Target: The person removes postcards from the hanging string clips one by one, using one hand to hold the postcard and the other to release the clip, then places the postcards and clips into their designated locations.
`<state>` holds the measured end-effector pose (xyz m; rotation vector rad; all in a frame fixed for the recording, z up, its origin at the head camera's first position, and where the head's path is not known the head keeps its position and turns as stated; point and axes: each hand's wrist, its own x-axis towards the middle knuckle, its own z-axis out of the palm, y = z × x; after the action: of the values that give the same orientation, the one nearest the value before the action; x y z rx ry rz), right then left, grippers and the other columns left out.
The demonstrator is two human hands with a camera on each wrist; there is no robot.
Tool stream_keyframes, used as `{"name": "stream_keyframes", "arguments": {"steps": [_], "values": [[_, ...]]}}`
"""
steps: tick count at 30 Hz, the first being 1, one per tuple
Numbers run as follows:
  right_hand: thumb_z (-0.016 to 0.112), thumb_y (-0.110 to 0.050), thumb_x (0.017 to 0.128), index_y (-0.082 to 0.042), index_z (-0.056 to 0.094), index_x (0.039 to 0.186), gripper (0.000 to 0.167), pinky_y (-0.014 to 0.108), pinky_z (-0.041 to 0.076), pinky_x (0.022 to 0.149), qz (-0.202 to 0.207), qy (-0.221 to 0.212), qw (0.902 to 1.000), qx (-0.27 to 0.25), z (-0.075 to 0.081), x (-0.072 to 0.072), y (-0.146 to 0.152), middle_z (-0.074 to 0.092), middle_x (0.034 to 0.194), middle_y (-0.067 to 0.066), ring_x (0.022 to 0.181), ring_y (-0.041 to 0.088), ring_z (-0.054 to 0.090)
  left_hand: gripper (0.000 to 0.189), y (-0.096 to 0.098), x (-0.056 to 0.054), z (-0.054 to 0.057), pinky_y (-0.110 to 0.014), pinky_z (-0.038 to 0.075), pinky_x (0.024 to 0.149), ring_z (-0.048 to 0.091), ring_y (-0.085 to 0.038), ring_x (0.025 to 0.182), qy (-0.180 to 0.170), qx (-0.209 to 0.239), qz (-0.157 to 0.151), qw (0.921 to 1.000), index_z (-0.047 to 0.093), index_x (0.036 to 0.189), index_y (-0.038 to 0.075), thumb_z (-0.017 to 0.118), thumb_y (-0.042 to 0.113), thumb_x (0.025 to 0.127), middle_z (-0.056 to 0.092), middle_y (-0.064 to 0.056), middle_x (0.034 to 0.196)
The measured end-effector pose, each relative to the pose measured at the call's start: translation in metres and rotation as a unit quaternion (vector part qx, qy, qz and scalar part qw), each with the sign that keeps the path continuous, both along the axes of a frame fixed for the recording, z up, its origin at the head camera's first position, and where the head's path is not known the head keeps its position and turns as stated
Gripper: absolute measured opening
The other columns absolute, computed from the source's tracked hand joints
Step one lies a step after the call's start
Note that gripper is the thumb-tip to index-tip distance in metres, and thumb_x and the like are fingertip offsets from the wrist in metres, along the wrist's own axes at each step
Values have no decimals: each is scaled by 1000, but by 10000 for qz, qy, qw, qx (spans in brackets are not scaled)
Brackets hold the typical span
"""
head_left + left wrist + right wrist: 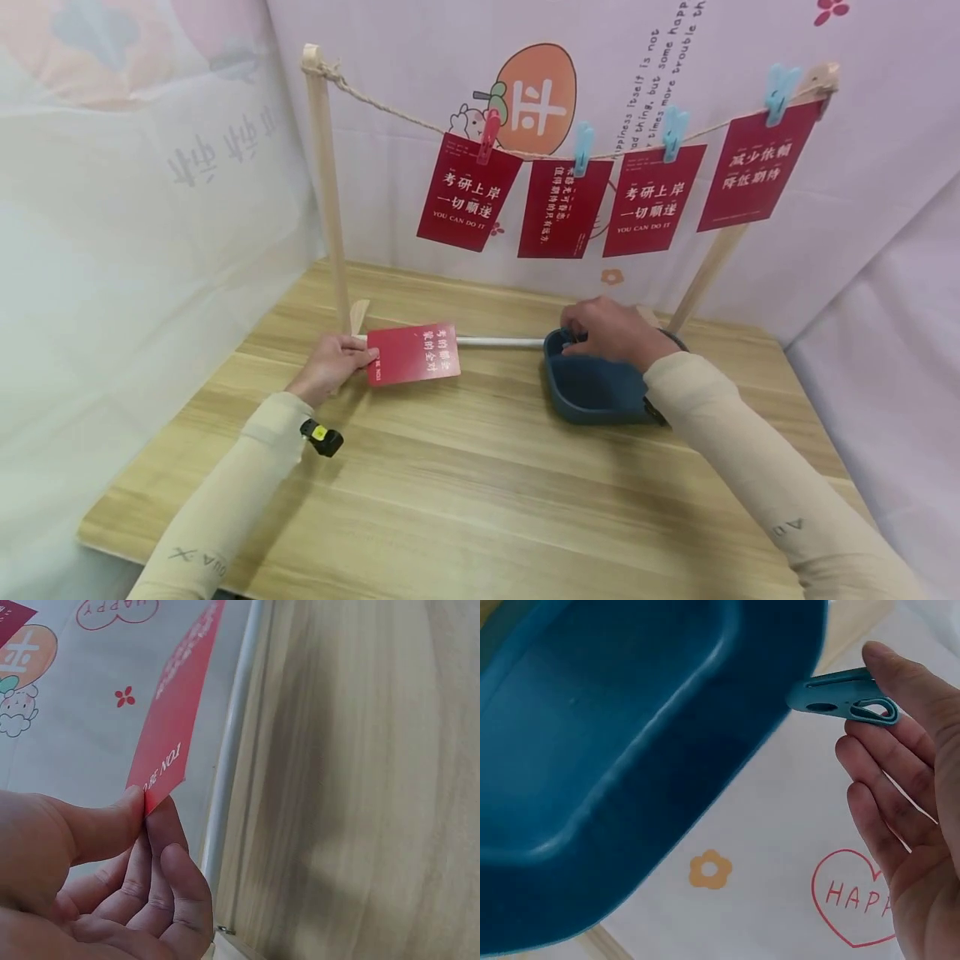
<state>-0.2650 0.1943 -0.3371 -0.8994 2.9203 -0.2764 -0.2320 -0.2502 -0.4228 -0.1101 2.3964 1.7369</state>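
My left hand (333,364) pinches a red card (412,357) at its left edge, between thumb and fingers. White lettering runs across the card, and the left wrist view shows it held up clear of the wooden tabletop (450,492). Over the dark blue plastic bin (600,416), my right hand (611,331) holds a teal clothespin (808,696) by its handle end, with thumb on one side and fingers on the other. In the right wrist view the clothespin's nose overlaps the bin's rim. The bin's visible inside shows bare blue plastic.
A twine line (382,106) sags between two wooden posts (327,192). Several red cards (468,193) hang from it, clipped by one pink clothespin (489,137) and several light blue ones. A white rod (498,342) runs low between the posts, behind the bin. Printed cloth (405,50) stands behind.
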Motion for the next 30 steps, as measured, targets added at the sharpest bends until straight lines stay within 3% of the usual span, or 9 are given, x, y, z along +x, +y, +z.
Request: {"name": "stream_keyframes", "arguments": {"steps": [7,13,18,22,25,30], "values": [[92,-18,82,-11,74,113,36,38,65,88,359,-225,9967,690,-13,-6,-4,77,102,5,90,17,68,30,1,2,-8,-16,60,76,67,1,82,137,-332,-65,9993,64,123,-18,66,4,102,74,-26,114],[93,-18,81,-10,74,109,35,38,64,87,488,-108,9908,1259,-28,-7,-8,76,96,5,83,16,64,25,3,2,-12,-17,58,72,67,-3,82,360,-680,-190,9969,68,117,-17,67,2,101,76,-28,109],[92,-17,82,-9,74,108,33,37,64,87,613,-140,9868,1495,-39,-8,-11,76,95,4,81,15,64,21,5,4,-14,-18,60,73,69,-7,84,374,-686,-240,9967,67,113,-19,66,-4,99,72,-34,113],[91,-15,83,-9,74,108,31,37,63,86,681,-65,9840,1643,-47,-9,-14,75,94,3,82,15,62,18,4,3,-15,-17,55,64,63,-7,76,356,-798,-299,9957,69,110,-18,65,-6,98,73,-28,104],[91,-14,84,-8,75,108,29,37,62,84,815,58,9806,1784,-50,-8,-16,74,93,4,82,16,62,15,4,3,-16,-17,47,56,57,-7,69,384,-1111,-354,9924,73,104,-14,68,-1,98,72,-15,90],[90,-13,84,-9,74,107,29,36,61,81,797,103,9782,1914,-52,-8,-18,73,92,4,82,16,61,19,6,1,-17,-21,44,57,53,-10,65,503,-1623,-563,9839,74,82,-6,73,6,98,65,-4,74]]}}
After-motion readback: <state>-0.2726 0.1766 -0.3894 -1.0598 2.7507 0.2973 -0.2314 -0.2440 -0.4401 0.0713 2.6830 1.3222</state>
